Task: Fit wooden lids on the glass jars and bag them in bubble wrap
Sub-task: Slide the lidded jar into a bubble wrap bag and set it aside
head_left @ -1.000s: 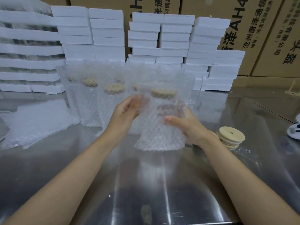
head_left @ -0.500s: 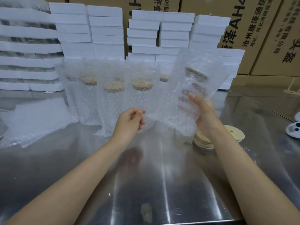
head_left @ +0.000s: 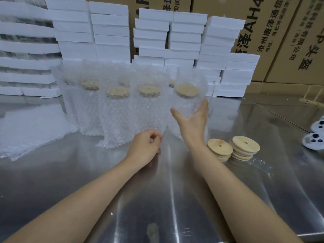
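head view: the right hand [head_left: 191, 120] clasps a bagged jar [head_left: 188, 97] with its lid on, seemingly setting it down to end the row of wrapped jars [head_left: 115, 109] on the hand's left. the left hand [head_left: 145, 148] sits lower, fingers curled (pinching the bag's hem? cannot tell). next, probably: let go with the jar upright.

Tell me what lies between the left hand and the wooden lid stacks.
In the head view, the right forearm, reaching to the bagged jar, crosses between the left hand and the lid stacks, above the steel table.
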### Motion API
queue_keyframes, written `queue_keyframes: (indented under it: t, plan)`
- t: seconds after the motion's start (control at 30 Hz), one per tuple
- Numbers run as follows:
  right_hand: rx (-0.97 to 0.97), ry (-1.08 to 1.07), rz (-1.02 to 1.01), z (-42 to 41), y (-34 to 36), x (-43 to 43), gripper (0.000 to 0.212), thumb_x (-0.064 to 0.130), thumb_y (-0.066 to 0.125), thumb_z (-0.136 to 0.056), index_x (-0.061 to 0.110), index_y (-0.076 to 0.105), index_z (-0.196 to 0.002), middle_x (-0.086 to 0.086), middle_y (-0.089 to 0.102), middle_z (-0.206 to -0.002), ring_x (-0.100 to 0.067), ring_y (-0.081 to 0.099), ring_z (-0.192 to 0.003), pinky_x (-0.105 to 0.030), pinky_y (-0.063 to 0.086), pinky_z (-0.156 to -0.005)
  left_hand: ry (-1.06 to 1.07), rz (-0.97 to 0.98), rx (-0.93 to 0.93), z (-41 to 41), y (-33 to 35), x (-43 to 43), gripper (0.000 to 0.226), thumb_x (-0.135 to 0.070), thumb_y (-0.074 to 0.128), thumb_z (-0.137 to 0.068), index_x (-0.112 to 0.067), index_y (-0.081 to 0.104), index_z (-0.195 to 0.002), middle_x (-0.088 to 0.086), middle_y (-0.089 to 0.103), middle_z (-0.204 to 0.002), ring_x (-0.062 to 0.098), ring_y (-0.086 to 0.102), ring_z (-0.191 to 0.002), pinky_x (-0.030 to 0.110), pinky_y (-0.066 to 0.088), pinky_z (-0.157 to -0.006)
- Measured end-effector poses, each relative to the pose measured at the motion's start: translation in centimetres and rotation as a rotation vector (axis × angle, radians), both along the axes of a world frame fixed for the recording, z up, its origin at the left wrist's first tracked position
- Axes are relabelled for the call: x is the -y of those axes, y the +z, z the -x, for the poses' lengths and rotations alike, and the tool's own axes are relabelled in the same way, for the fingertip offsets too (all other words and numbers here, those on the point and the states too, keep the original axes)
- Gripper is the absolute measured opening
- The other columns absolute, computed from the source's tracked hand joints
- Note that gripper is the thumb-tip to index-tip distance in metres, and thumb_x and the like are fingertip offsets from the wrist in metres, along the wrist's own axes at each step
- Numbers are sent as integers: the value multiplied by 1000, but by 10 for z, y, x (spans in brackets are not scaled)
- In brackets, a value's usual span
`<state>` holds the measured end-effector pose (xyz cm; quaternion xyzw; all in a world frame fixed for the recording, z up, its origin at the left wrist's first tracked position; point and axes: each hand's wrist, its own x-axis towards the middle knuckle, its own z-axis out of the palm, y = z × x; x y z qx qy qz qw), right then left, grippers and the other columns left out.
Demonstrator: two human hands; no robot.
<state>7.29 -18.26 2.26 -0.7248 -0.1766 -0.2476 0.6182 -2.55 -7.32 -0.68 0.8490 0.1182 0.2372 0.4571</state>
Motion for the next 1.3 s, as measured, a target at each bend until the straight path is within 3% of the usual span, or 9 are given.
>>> queue_keyframes:
  t: [0.1,0.23,0.37,0.47,0.6,0.8,0.93,1.03,1.3]
  plan:
    - [-12,98,112,-5,-9,-3,98,34,81,-77,11,22,-151,-9,30,-155,-19,27,-142,-9,17,-106,-13,-15,-3,-1,-1,-1,16,-10,50,-95,-14,66,-93,10,71,-85,-1,59,-47,7,41,-50]
    - [-29,165,130,-7,-11,0,95,28,76,-79,12,18,-153,-8,29,-155,-19,27,-144,-41,26,-118,-45,-24,-32,-1,-3,-3,18,-11,49,-95,-18,65,-91,7,71,-85,0,60,-51,11,44,-51]
    - [-26,174,159,-4,-18,-1,91,11,67,-79,6,14,-152,-13,27,-154,-25,26,-144,-46,26,-117,-55,-33,-35,0,-3,-3,20,-11,50,-94,-23,63,-86,7,71,-85,7,64,-54,17,48,-52]
    - [-36,147,208,-11,-22,2,82,15,68,-87,3,18,-151,-14,32,-154,-26,31,-142,-44,27,-116,-69,-81,-48,0,-4,-1,22,-12,52,-93,-28,61,-80,4,71,-83,25,68,-61,30,53,-62]
    - [-51,147,217,-14,-24,2,79,23,73,-86,5,27,-148,-11,40,-149,-23,38,-138,-41,30,-114,-87,-140,-41,2,-8,-3,19,-14,55,-91,-28,62,-82,-9,67,-78,11,65,-67,29,52,-76]
    - [-57,181,139,-12,-20,4,84,31,74,-86,7,25,-149,-9,38,-152,-20,36,-140,-39,30,-116,-166,-368,11,4,-9,-1,15,-16,55,-91,-22,66,-99,-16,58,-88,-3,52,-69,21,43,-74]
    - [-68,270,-6,-10,-16,5,73,36,57,-97,15,16,-153,13,21,-153,9,23,-136,-7,24,-106,-189,-506,29,4,-9,0,20,-15,52,-92,-19,64,-108,-10,57,-98,9,54,-82,23,41,-77]
    - [-63,252,-47,-8,-18,6,64,33,56,-98,19,23,-151,15,26,-150,-1,30,-138,-22,29,-109,-241,-674,71,4,-8,7,25,-17,48,-93,-19,61,-115,-7,57,-111,13,55,-96,33,46,-80]
    - [368,102,-17,0,2,8,23,7,64,-93,6,65,-115,-6,51,-125,-13,58,-101,-14,47,-82,-263,-1045,257,-8,10,28,30,1,66,-72,1,67,-102,15,62,-115,30,61,-90,34,47,-47]
